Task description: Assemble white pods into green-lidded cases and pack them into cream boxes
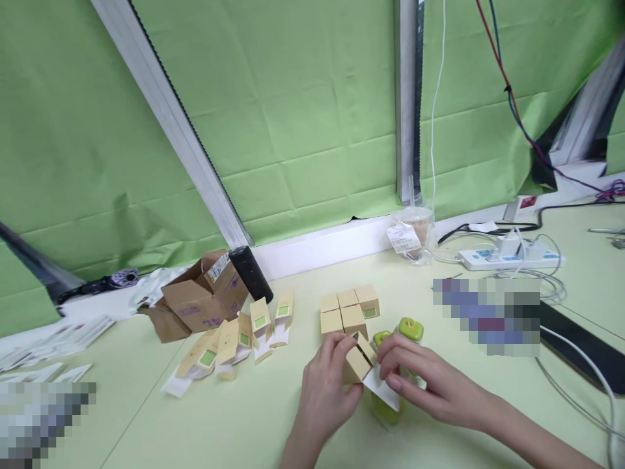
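Observation:
My left hand (pixel 326 384) grips a small tan cardboard box (pixel 357 365) between thumb and fingers. The box is tilted, and its end flap, with a white inner side (pixel 382 389), hangs open toward the right. The fingers of my right hand (pixel 430 374) are bent and closed at this flap. Behind my right hand lies a shiny green rounded object (pixel 411 329), with another green one (pixel 381 337) partly hidden by the fingers. More green shows under the flap. Just beyond my hands stand several closed tan boxes (pixel 354 318) in a tight group.
Several opened tan boxes (pixel 229 342) with unfolded flaps lie to the left. Behind them are a brown carton (pixel 208 299) and a black cylinder (pixel 250 273). A bagged drink cup (pixel 415 234), a white power strip (pixel 510 259) and loose cables occupy the back right.

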`<state>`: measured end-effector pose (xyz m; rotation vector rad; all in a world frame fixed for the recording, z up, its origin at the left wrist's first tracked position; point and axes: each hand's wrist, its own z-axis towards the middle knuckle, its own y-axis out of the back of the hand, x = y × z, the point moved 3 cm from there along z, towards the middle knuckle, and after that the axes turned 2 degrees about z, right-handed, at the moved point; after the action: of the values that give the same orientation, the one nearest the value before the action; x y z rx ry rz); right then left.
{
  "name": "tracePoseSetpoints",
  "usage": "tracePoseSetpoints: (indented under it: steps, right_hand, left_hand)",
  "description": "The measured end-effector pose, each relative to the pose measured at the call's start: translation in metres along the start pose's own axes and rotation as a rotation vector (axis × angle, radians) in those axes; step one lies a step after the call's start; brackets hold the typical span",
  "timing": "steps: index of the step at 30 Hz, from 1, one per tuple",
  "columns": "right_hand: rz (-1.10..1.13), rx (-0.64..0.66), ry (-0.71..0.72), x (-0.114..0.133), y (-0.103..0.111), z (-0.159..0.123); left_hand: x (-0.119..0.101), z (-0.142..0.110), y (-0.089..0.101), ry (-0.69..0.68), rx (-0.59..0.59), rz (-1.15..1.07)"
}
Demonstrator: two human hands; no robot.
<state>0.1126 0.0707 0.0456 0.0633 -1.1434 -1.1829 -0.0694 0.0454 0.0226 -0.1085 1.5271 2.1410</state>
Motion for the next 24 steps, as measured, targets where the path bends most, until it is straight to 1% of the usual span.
tracePoseSetpoints:
  steps: [2,5,8,10,12,14,16,18,20,22,23,24]
  right_hand:
    - [-0.031,0.013,-0.060,0.000,-0.002,0.000]
    - [-0.162,0.010,-0.153,-0.004,-0.006,0.001]
    - [-0.295,-0.079,-0.220,-0.013,-0.005,0.001]
    - [-0.397,-0.115,-0.222,-0.018,-0.005,0.000]
    - [-0.456,-0.094,-0.185,-0.022,-0.006,-0.001]
    - [-0.443,-0.071,-0.124,-0.024,-0.008,-0.001]
    - [-0.364,-0.103,-0.082,-0.023,-0.008,-0.001]
    - [-0.234,-0.174,-0.085,-0.022,-0.003,0.000]
    - [-0.049,-0.241,-0.157,-0.025,0.007,0.002]
    - [0.117,-0.310,-0.280,-0.035,0.024,0.001]
    - [0.165,-0.347,-0.345,-0.041,0.034,-0.001]
    - [0.165,-0.381,-0.401,-0.049,0.046,-0.005]
  left_hand:
    - [0.002,-0.004,-0.005,-0.108,-0.061,0.029]
    - [0.001,-0.008,-0.009,-0.271,-0.151,0.107]
    - [-0.004,-0.008,-0.007,-0.364,-0.220,0.206]
    - [-0.008,-0.008,-0.005,-0.374,-0.233,0.233]
    - [-0.012,-0.008,-0.005,-0.376,-0.211,0.230]
    - [-0.015,-0.008,-0.006,-0.395,-0.176,0.214]
    - [-0.015,-0.010,-0.007,-0.402,-0.154,0.174]
    - [-0.010,-0.010,-0.007,-0.369,-0.135,0.096]
    - [-0.002,-0.010,-0.003,-0.275,-0.121,-0.001]
    - [0.006,-0.009,0.002,-0.095,-0.124,-0.111]
    - [0.009,-0.009,0.005,0.033,-0.133,-0.175]
    - [0.012,-0.008,0.008,0.170,-0.145,-0.252]
